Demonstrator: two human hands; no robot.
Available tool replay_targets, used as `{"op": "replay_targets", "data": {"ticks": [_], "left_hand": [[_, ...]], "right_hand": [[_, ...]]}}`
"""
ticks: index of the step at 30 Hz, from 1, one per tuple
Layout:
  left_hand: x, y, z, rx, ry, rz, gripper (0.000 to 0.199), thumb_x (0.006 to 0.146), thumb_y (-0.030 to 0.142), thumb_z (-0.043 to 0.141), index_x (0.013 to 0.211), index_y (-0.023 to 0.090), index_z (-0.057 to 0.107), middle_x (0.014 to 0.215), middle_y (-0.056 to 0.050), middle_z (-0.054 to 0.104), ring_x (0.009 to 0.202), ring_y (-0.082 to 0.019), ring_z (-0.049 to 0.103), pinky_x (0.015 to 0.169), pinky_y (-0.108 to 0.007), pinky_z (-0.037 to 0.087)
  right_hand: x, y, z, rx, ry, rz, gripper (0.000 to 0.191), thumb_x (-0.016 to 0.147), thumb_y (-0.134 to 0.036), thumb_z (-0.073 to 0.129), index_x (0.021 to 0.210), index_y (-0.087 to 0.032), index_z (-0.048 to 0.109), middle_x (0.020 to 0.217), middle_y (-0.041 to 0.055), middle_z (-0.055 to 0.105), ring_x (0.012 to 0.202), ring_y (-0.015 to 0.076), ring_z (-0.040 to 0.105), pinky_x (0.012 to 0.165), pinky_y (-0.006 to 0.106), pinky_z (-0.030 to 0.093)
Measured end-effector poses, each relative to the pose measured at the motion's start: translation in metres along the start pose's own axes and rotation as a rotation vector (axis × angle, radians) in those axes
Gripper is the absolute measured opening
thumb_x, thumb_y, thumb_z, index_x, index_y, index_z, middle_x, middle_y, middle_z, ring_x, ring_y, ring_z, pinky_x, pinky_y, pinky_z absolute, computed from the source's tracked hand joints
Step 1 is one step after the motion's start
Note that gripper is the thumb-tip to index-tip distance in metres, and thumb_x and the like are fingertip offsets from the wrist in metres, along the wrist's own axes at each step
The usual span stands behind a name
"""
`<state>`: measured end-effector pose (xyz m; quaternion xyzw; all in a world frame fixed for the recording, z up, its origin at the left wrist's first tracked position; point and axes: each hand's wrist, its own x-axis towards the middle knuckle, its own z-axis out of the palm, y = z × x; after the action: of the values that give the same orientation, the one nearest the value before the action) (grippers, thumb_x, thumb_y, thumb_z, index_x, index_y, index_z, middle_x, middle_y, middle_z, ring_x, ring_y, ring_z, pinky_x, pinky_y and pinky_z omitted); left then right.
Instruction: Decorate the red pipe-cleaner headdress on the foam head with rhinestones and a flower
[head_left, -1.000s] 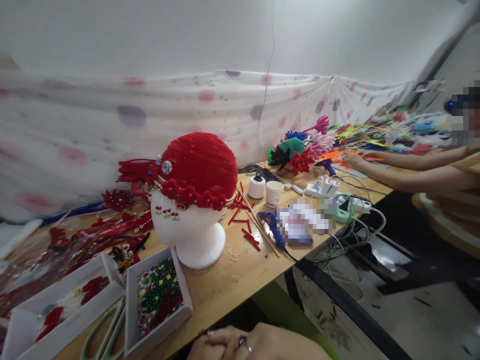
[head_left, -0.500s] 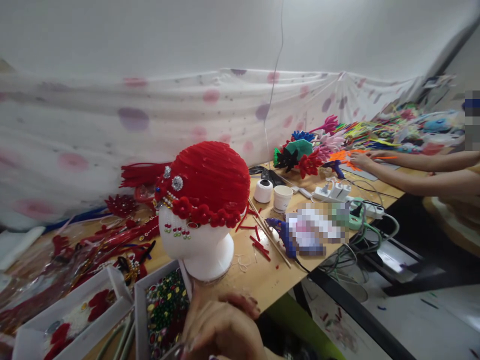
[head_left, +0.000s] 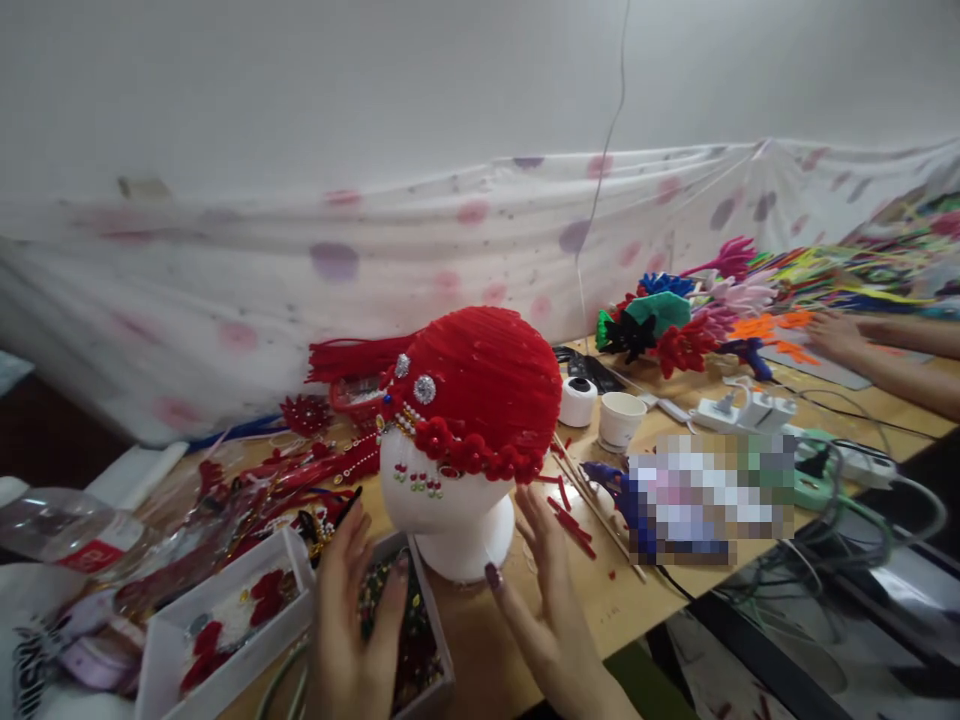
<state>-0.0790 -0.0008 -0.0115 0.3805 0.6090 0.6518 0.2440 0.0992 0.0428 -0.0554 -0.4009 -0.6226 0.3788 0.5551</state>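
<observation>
A white foam mannequin head (head_left: 405, 495) stands upright on the table, wearing a red fuzzy headdress (head_left: 487, 385). Along the headdress's lower edge run red flowers, pearls and small hanging beads, and two silvery round ornaments sit near its front. My left hand (head_left: 360, 610) is raised over a white box of beads (head_left: 431, 620), thumb and fingers apart and nothing held. Just right of the mannequin's base, my right hand (head_left: 544, 605) is open with fingers spread. Whether its fingertips touch the head or headdress, I cannot tell.
A second white box (head_left: 225, 650) holds red pieces and white beads. Right of the head are a paper cup (head_left: 621, 420), thin sticks (head_left: 600, 510), a blue glue gun (head_left: 611, 480) and power strips (head_left: 750, 410). A co-worker's hand (head_left: 836, 335) works by orange pieces. A plastic bottle (head_left: 67, 530) lies left.
My hands were close together low in front of the mannequin; now they are apart and raised on either side of it. The view has turned left, so things appear further right.
</observation>
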Motion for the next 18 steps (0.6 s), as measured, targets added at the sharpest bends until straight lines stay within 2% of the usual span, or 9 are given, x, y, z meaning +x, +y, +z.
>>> {"op": "replay_targets", "data": {"ticks": [2, 3, 5, 8, 11, 13, 16, 18], "left_hand": [[0.015, -0.005, 0.013, 0.131, -0.079, 0.068, 0.084, 0.085, 0.046, 0.069, 0.157, 0.03, 0.028, 0.164, -0.009, 0.033, 0.15, -0.031, 0.032, 0.122, -0.049, 0.029], [0.019, -0.007, 0.018, 0.159, -0.143, 0.08, 0.087, 0.087, 0.046, 0.067, 0.159, 0.03, 0.021, 0.165, -0.01, 0.03, 0.151, -0.031, 0.03, 0.123, -0.05, 0.028], [0.018, -0.009, 0.026, 0.158, -0.235, 0.096, 0.084, 0.09, 0.044, 0.063, 0.159, 0.03, 0.018, 0.164, -0.011, 0.033, 0.149, -0.03, 0.034, 0.12, -0.049, 0.033], [0.001, -0.016, 0.031, 0.147, -0.229, 0.196, 0.073, 0.092, 0.036, 0.058, 0.157, 0.031, 0.025, 0.162, -0.01, 0.037, 0.145, -0.03, 0.043, 0.115, -0.047, 0.043], [-0.014, -0.032, 0.037, 0.225, -0.208, 0.322, 0.071, 0.09, 0.035, 0.06, 0.155, 0.031, 0.033, 0.16, -0.011, 0.039, 0.143, -0.033, 0.044, 0.109, -0.047, 0.05], [-0.013, -0.046, 0.045, 0.269, -0.218, 0.341, 0.068, 0.088, 0.034, 0.062, 0.152, 0.03, 0.04, 0.155, -0.012, 0.047, 0.14, -0.034, 0.049, 0.102, -0.046, 0.056], [0.0, -0.057, 0.059, 0.306, -0.227, 0.273, 0.051, 0.09, 0.033, 0.06, 0.141, 0.029, 0.056, 0.125, -0.014, 0.071, 0.115, -0.031, 0.069, 0.083, -0.043, 0.064], [0.005, -0.056, 0.066, 0.317, -0.24, 0.258, 0.04, 0.092, 0.032, 0.06, 0.132, 0.028, 0.064, 0.106, -0.012, 0.077, 0.099, -0.029, 0.075, 0.076, -0.043, 0.065]], "right_hand": [[0.005, -0.004, 0.009, 0.051, -0.068, 0.012, 0.078, 0.097, -0.038, 0.058, 0.159, -0.031, 0.011, 0.164, 0.012, 0.03, 0.149, 0.0284, 0.032, 0.114, 0.047, 0.043], [0.007, -0.006, 0.012, 0.078, -0.085, 0.008, 0.08, 0.097, -0.039, 0.058, 0.159, -0.03, 0.009, 0.163, 0.0128, 0.031, 0.15, 0.028, 0.03, 0.113, 0.046, 0.044], [0.013, -0.006, 0.015, 0.11, -0.105, 0.006, 0.082, 0.097, -0.04, 0.058, 0.159, -0.028, 0.006, 0.161, 0.0136, 0.035, 0.151, 0.027, 0.027, 0.112, 0.045, 0.045], [0.024, 0.004, 0.011, 0.11, -0.085, 0.025, 0.09, 0.094, -0.042, 0.06, 0.16, -0.029, -0.001, 0.162, 0.014, 0.033, 0.149, 0.0278, 0.032, 0.111, 0.045, 0.046], [0.037, 0.016, 0.002, 0.083, -0.066, 0.049, 0.102, 0.09, -0.043, 0.064, 0.16, -0.029, -0.009, 0.166, 0.0156, 0.022, 0.145, 0.0306, 0.039, 0.111, 0.048, 0.044], [0.046, 0.02, -0.006, 0.008, -0.086, 0.057, 0.108, 0.085, -0.04, 0.067, 0.159, -0.027, -0.011, 0.166, 0.0171, 0.018, 0.148, 0.0327, 0.034, 0.115, 0.052, 0.037], [0.056, 0.02, -0.017, -0.079, -0.141, 0.032, 0.115, 0.08, -0.037, 0.07, 0.159, -0.022, -0.011, 0.166, 0.0192, 0.017, 0.152, 0.0341, 0.022, 0.12, 0.054, 0.025], [0.061, 0.024, -0.022, -0.043, -0.159, 0.02, 0.116, 0.078, -0.037, 0.072, 0.159, -0.02, -0.009, 0.165, 0.0212, 0.021, 0.151, 0.034, 0.027, 0.119, 0.053, 0.028]]}}
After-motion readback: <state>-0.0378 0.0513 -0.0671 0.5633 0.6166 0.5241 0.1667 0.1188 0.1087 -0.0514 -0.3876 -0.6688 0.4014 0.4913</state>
